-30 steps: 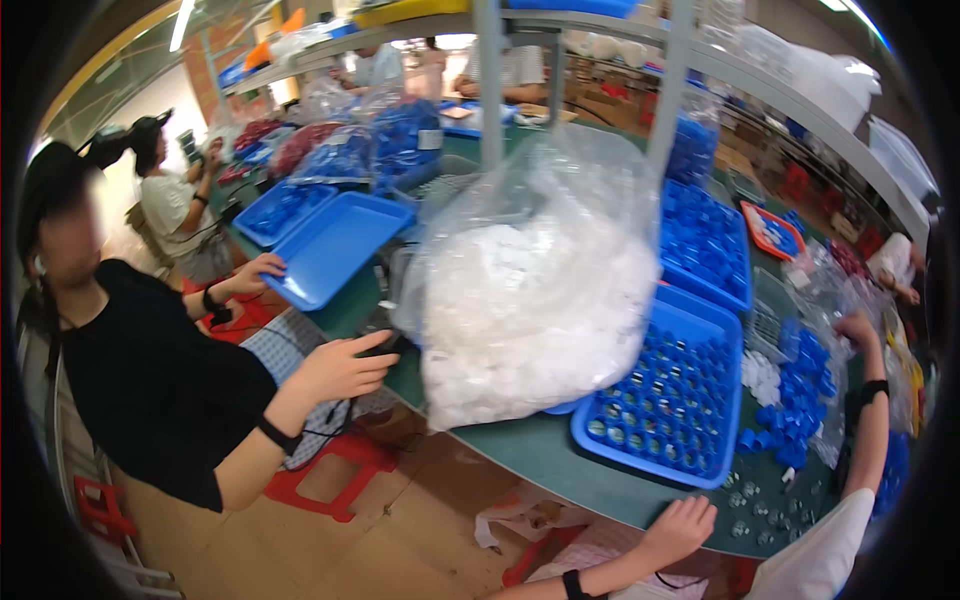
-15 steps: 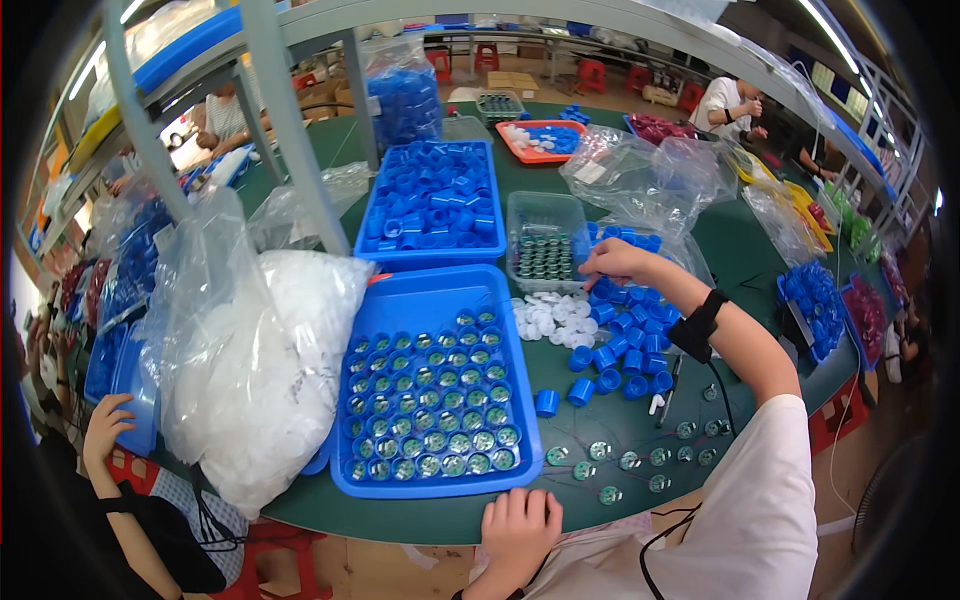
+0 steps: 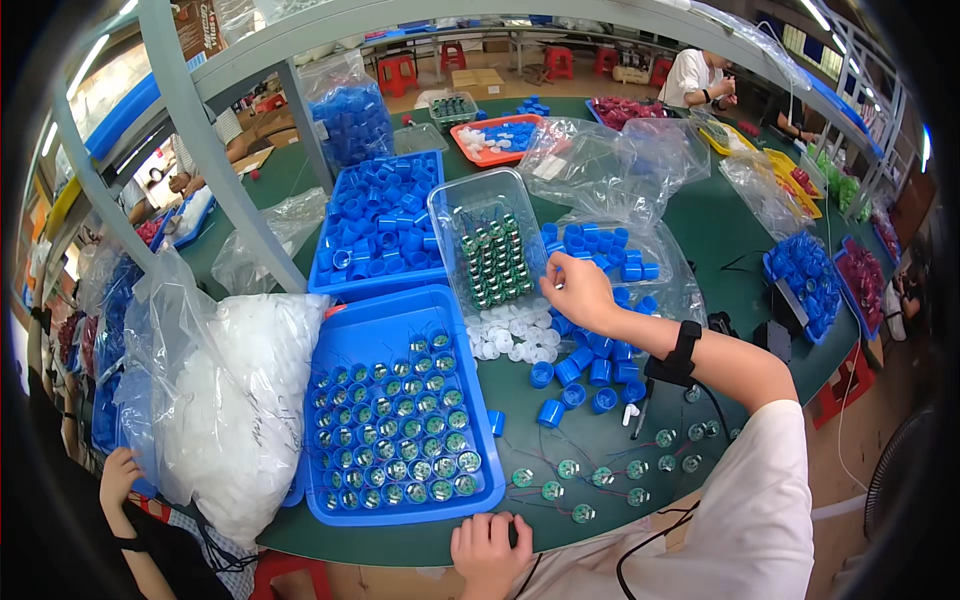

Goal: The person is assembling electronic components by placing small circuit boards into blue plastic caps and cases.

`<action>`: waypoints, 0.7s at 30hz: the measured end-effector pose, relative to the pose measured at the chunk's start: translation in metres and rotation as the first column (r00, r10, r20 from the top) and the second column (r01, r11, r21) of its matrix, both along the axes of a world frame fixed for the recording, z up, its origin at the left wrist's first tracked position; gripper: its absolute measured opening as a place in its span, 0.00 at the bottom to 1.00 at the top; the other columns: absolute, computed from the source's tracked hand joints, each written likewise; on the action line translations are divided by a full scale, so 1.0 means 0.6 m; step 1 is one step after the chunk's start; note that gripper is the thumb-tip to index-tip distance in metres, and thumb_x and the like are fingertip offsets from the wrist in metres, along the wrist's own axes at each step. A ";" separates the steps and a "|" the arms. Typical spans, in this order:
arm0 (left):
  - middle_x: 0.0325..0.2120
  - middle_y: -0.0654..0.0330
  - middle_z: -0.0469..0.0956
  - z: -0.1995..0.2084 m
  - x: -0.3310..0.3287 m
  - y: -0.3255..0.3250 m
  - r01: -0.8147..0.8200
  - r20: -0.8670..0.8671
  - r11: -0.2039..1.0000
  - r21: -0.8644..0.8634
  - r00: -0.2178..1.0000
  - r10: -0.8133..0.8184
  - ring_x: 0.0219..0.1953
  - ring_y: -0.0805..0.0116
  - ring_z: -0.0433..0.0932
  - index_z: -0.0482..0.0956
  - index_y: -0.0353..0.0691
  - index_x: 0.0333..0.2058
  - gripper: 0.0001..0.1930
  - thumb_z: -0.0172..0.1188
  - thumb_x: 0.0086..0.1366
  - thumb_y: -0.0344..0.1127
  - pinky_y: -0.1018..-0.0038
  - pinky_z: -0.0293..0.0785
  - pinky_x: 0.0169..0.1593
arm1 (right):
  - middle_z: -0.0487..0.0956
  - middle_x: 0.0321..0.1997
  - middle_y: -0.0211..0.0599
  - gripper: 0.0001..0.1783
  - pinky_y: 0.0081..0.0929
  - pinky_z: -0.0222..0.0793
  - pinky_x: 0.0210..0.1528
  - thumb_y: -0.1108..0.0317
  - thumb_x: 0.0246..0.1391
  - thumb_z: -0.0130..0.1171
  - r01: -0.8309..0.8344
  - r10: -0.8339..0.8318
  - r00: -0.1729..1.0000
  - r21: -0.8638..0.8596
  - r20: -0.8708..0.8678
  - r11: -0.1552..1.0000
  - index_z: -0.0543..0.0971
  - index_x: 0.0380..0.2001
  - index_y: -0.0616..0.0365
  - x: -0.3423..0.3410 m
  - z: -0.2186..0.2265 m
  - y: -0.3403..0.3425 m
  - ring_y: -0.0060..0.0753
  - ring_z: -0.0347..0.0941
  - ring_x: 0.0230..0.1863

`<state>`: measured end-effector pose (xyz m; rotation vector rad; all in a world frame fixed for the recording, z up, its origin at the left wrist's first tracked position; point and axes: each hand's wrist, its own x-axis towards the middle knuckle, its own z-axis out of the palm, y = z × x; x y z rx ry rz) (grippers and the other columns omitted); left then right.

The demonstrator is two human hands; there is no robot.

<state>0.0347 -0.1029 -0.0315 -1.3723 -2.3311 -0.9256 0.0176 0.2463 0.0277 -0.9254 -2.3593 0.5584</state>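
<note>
My right hand (image 3: 582, 292) is closed in a pinch at the near right corner of a clear plastic box (image 3: 478, 190); its fingers seem to grip the rim. Stacked rows of small green round circuit boards (image 3: 497, 262) with thin wires fill much of the box. White plastic discs (image 3: 512, 335) lie under and beside its near end, next to loose blue plastic cups (image 3: 600, 372). My left hand (image 3: 490, 548) rests at the table's near edge, fingers laid over it, holding nothing. Above it stands a blue tray (image 3: 335, 345) with rows of cups holding circuit boards.
A second blue tray of cups (image 3: 385, 215) stands behind. A large bag of white parts (image 3: 235, 400) fills the left. Wired boards (image 3: 568, 470) lie scattered near right, by a black pen (image 3: 643, 415). Grey shelf posts (image 3: 225, 170) rise at left; another person's hand (image 3: 120, 475) shows there.
The clear box has turned, its far end swinging left toward the blue tray of cups. My right hand has stayed at its corner. The whole view has shifted and tilted slightly.
</note>
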 end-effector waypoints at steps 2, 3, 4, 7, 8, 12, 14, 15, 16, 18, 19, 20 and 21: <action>0.19 0.64 0.65 0.001 0.001 -0.002 0.003 -0.005 1.000 -0.001 1.000 -0.003 0.20 0.64 0.66 0.70 0.45 0.22 0.08 0.62 0.45 0.34 0.69 0.57 0.23 | 0.77 0.21 0.44 0.08 0.44 0.69 0.30 0.65 0.44 0.58 -0.006 0.006 1.000 0.026 -0.010 1.000 0.73 0.24 0.57 0.000 -0.001 -0.005 0.52 0.75 0.28; 0.19 0.63 0.65 0.003 0.000 -0.002 0.006 -0.008 1.000 -0.001 1.000 -0.006 0.20 0.64 0.66 0.70 0.45 0.22 0.08 0.62 0.46 0.34 0.69 0.57 0.23 | 0.77 0.21 0.44 0.08 0.44 0.69 0.30 0.65 0.44 0.58 -0.004 0.004 1.000 0.024 -0.009 1.000 0.73 0.24 0.57 -0.001 -0.002 -0.006 0.52 0.75 0.28; 0.19 0.63 0.65 0.004 0.000 -0.002 0.008 -0.010 1.000 -0.003 1.000 -0.008 0.20 0.64 0.66 0.70 0.45 0.22 0.08 0.62 0.46 0.34 0.69 0.57 0.23 | 0.77 0.21 0.44 0.08 0.44 0.69 0.30 0.65 0.44 0.58 0.002 -0.002 1.000 0.018 -0.022 1.000 0.73 0.23 0.57 -0.002 -0.004 -0.007 0.52 0.75 0.28; 0.19 0.63 0.65 0.009 -0.001 0.000 0.008 -0.018 1.000 0.010 1.000 -0.008 0.21 0.64 0.66 0.69 0.44 0.22 0.08 0.61 0.46 0.33 0.69 0.57 0.23 | 0.77 0.22 0.45 0.09 0.44 0.69 0.30 0.64 0.43 0.59 0.012 -0.012 1.000 0.005 -0.026 1.000 0.73 0.21 0.58 -0.008 -0.019 0.003 0.52 0.75 0.29; 0.19 0.63 0.65 0.006 0.000 0.001 0.005 -0.011 1.000 0.001 1.000 -0.005 0.21 0.64 0.66 0.69 0.44 0.22 0.08 0.61 0.46 0.33 0.69 0.57 0.23 | 0.77 0.22 0.45 0.10 0.43 0.69 0.31 0.63 0.42 0.59 0.013 -0.013 1.000 0.002 -0.024 1.000 0.74 0.21 0.58 -0.011 -0.023 0.010 0.52 0.75 0.29; 0.21 0.61 0.67 0.002 0.001 0.007 0.032 0.030 0.999 -0.018 0.999 -0.032 0.23 0.61 0.68 0.70 0.42 0.21 0.07 0.61 0.46 0.30 0.68 0.59 0.26 | 0.79 0.25 0.48 0.17 0.41 0.72 0.33 0.54 0.42 0.61 -0.011 0.022 0.998 -0.190 0.056 0.982 0.79 0.20 0.60 -0.010 -0.035 0.072 0.49 0.77 0.30; 0.21 0.61 0.67 -0.001 0.002 0.003 0.041 0.030 0.999 0.011 0.999 -0.042 0.23 0.61 0.68 0.70 0.42 0.22 0.07 0.61 0.46 0.30 0.68 0.59 0.26 | 0.79 0.25 0.49 0.24 0.41 0.72 0.32 0.47 0.42 0.62 0.009 -0.023 0.987 0.089 0.158 0.996 0.80 0.19 0.60 -0.008 -0.007 0.062 0.49 0.77 0.30; 0.21 0.61 0.67 -0.001 0.000 0.004 0.032 0.037 1.000 0.001 0.999 -0.032 0.23 0.61 0.68 0.70 0.42 0.22 0.07 0.61 0.46 0.30 0.68 0.59 0.26 | 0.79 0.26 0.49 0.27 0.41 0.72 0.32 0.42 0.42 0.63 -0.009 -0.017 0.980 0.128 0.198 0.992 0.80 0.21 0.60 -0.005 0.007 0.054 0.50 0.77 0.30; 0.21 0.61 0.67 -0.003 -0.001 0.003 0.032 0.025 0.999 0.012 0.999 -0.032 0.24 0.61 0.68 0.70 0.42 0.22 0.07 0.61 0.46 0.30 0.68 0.59 0.26 | 0.79 0.26 0.48 0.26 0.42 0.71 0.32 0.43 0.43 0.62 -0.005 -0.031 0.989 0.239 0.147 0.971 0.79 0.23 0.60 -0.001 0.016 0.039 0.50 0.76 0.30; 0.21 0.61 0.67 -0.005 0.003 -0.001 0.032 0.019 0.999 0.023 0.999 -0.032 0.24 0.61 0.68 0.70 0.42 0.22 0.07 0.61 0.46 0.30 0.68 0.59 0.26 | 0.78 0.25 0.47 0.24 0.43 0.69 0.31 0.46 0.44 0.62 -0.070 0.029 0.993 0.361 0.118 0.930 0.77 0.22 0.59 0.023 0.038 0.011 0.49 0.76 0.30; 0.21 0.61 0.68 -0.007 0.003 -0.002 0.030 0.016 0.999 0.036 0.999 -0.030 0.23 0.61 0.68 0.70 0.42 0.22 0.07 0.61 0.47 0.30 0.68 0.59 0.26 | 0.77 0.22 0.45 0.19 0.43 0.69 0.30 0.52 0.45 0.61 -0.126 0.079 0.988 0.379 0.136 0.917 0.76 0.21 0.59 0.033 0.046 -0.007 0.49 0.75 0.28; 0.21 0.62 0.68 -0.009 0.002 -0.002 0.026 0.013 0.998 0.050 1.000 -0.027 0.23 0.62 0.68 0.70 0.42 0.22 0.07 0.61 0.47 0.30 0.69 0.59 0.26 | 0.77 0.22 0.45 0.19 0.43 0.69 0.30 0.52 0.45 0.61 -0.138 0.092 0.986 0.378 0.139 0.915 0.76 0.21 0.59 0.038 0.050 -0.025 0.49 0.75 0.28; 0.22 0.62 0.68 -0.012 0.001 -0.003 0.025 0.003 0.998 0.057 1.000 -0.025 0.23 0.62 0.68 0.70 0.42 0.23 0.07 0.60 0.48 0.30 0.69 0.59 0.26 | 0.77 0.21 0.45 0.16 0.43 0.69 0.30 0.55 0.44 0.61 -0.268 0.172 0.951 0.402 0.258 0.876 0.76 0.20 0.58 0.048 0.052 -0.044 0.49 0.75 0.27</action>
